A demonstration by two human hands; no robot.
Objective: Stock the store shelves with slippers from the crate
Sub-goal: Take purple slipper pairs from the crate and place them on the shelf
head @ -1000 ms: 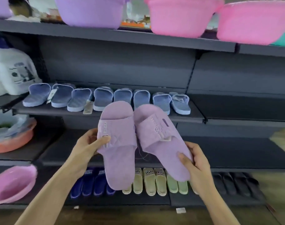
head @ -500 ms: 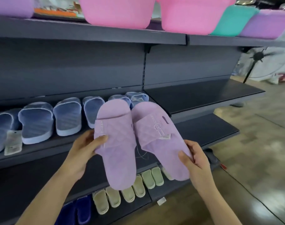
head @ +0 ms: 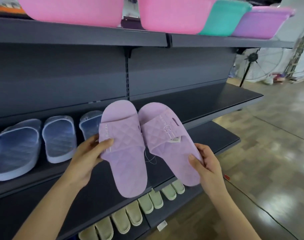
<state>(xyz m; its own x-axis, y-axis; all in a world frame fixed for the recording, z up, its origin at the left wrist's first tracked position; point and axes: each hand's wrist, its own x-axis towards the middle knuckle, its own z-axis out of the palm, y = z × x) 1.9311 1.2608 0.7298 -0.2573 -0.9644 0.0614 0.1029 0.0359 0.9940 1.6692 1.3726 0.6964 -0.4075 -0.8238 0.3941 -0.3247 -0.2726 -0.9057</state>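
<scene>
Here slippers (head: 128, 163) held between left hand (head: 89, 158), right hand (head: 206, 164).

Soft, bright; floor (head: 277, 196) glare; edges bowed.

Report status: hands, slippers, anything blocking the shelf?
Left hand grips left purple slipper, right hand grips right purple slipper. Pair held before shelf, beside blue slippers. Nothing blocking.
</scene>
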